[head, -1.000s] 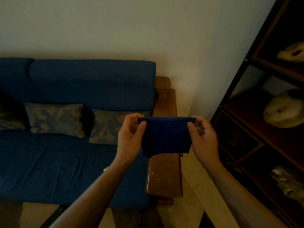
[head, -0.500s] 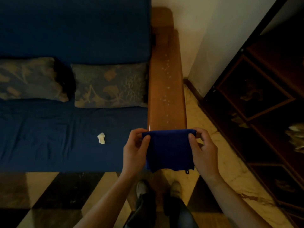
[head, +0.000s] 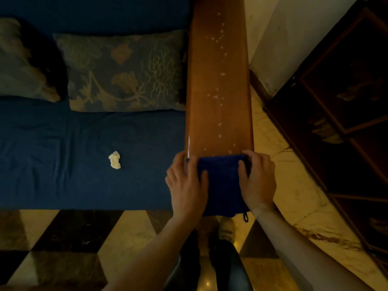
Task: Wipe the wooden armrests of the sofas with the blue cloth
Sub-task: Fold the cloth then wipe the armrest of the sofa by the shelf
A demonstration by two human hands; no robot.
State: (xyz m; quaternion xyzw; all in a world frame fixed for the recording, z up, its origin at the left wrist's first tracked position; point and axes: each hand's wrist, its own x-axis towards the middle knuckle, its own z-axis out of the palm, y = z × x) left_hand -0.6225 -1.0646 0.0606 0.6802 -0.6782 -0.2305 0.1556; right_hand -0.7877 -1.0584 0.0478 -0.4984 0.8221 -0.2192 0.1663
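Note:
A long wooden armrest runs away from me along the right side of a blue sofa; white specks dot its top. A folded blue cloth lies over the armrest's near end, its lower part hanging down the front. My left hand grips the cloth's left edge and my right hand grips its right edge, thumbs on top. The near end of the armrest is hidden under the cloth.
Two patterned cushions lean at the sofa's back. A crumpled white scrap lies on the seat. A dark wooden shelf unit stands to the right, with a narrow strip of tiled floor between it and the armrest.
The view has tilted down and closer over the armrest. Both hands have lowered the cloth from the air onto the armrest's near end.

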